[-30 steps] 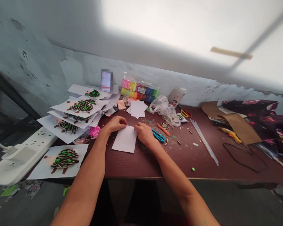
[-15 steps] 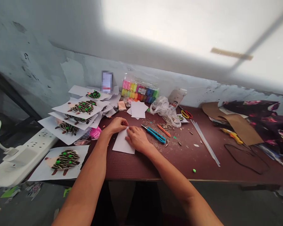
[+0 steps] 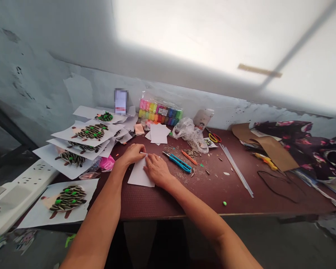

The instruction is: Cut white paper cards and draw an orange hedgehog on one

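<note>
A small sheet of white paper (image 3: 140, 175) lies on the dark red table in front of me. At its far edge, my left hand (image 3: 133, 154) is closed, thumb and fingers pinching a narrow raised strip of the paper. My right hand (image 3: 156, 170) rests over the sheet's right side, its bent fingers closed at the same far edge close to the left fingertips. The right thumb is hidden beneath the hand. Just right of my right hand lie a blue utility knife (image 3: 177, 163) and an orange pen-like tool (image 3: 189, 157).
Hedgehog pictures covered in seeds (image 3: 91, 131) are stacked at left, beside a white power strip (image 3: 25, 186). Behind stand coloured clay packs (image 3: 161, 112), a plastic bag (image 3: 187, 130) and scissors (image 3: 214, 137). Clear sticks (image 3: 236, 170) and a yellow glue gun (image 3: 266, 160) lie right.
The far edge of the paper now shows as a raised narrow strip between my fingers. My right fingers have drawn in toward that edge. The view has shifted slightly right.
</note>
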Demonstrator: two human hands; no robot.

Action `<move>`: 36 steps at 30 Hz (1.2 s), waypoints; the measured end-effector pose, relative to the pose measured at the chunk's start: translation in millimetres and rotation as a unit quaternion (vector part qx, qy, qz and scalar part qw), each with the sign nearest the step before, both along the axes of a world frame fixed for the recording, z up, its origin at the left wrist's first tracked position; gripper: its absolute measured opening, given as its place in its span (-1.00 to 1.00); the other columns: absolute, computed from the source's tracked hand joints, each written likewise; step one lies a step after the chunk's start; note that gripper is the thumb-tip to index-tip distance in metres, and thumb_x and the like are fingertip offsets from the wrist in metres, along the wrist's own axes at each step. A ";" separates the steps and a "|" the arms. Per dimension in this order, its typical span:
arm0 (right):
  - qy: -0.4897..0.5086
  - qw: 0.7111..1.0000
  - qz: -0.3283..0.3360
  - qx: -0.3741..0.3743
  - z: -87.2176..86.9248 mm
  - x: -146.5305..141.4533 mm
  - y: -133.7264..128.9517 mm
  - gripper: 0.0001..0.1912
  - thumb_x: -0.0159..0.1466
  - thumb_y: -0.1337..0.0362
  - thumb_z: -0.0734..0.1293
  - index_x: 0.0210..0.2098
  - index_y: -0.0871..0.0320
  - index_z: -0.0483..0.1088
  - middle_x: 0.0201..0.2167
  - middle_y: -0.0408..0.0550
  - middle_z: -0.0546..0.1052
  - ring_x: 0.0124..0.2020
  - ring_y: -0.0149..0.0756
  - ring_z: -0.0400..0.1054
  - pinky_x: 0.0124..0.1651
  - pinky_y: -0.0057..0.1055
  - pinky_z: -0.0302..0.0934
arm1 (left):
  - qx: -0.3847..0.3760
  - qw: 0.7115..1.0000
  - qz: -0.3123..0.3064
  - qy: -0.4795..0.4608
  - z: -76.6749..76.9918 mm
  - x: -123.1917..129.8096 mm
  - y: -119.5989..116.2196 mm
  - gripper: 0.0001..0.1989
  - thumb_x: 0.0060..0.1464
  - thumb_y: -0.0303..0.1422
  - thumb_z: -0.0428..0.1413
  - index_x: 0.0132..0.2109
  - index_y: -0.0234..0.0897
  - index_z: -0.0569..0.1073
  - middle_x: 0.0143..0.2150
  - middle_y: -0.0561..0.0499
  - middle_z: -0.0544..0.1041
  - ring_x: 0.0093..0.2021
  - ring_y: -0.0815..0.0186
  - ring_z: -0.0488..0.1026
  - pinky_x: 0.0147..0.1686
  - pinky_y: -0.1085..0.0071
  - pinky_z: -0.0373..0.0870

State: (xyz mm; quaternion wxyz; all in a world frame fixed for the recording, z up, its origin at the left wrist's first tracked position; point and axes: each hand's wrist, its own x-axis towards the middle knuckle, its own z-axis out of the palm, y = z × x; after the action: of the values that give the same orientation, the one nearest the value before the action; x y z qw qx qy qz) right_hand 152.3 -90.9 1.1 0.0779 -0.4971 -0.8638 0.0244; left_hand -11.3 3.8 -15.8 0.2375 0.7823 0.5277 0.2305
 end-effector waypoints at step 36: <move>0.543 0.804 -0.114 -0.216 5.1 50.3 41.1 -0.73 0.06 0.07 0.41 -0.51 0.14 0.35 -0.59 -0.22 0.40 -0.54 -0.43 0.22 -0.46 -0.50 0.13 | -0.182 0.909 0.026 -0.375 28.6 13.6 -17.3 -0.58 -0.14 -0.03 0.29 -0.43 -0.30 0.39 -0.55 0.12 0.40 -0.57 0.42 0.31 -0.57 0.51 0.19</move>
State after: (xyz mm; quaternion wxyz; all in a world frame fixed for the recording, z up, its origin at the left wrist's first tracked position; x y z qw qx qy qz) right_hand 202.6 -49.8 6.1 0.4270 -0.5020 -0.5898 0.4667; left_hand 2.2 -13.5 12.8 0.5500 0.5673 0.4529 0.4130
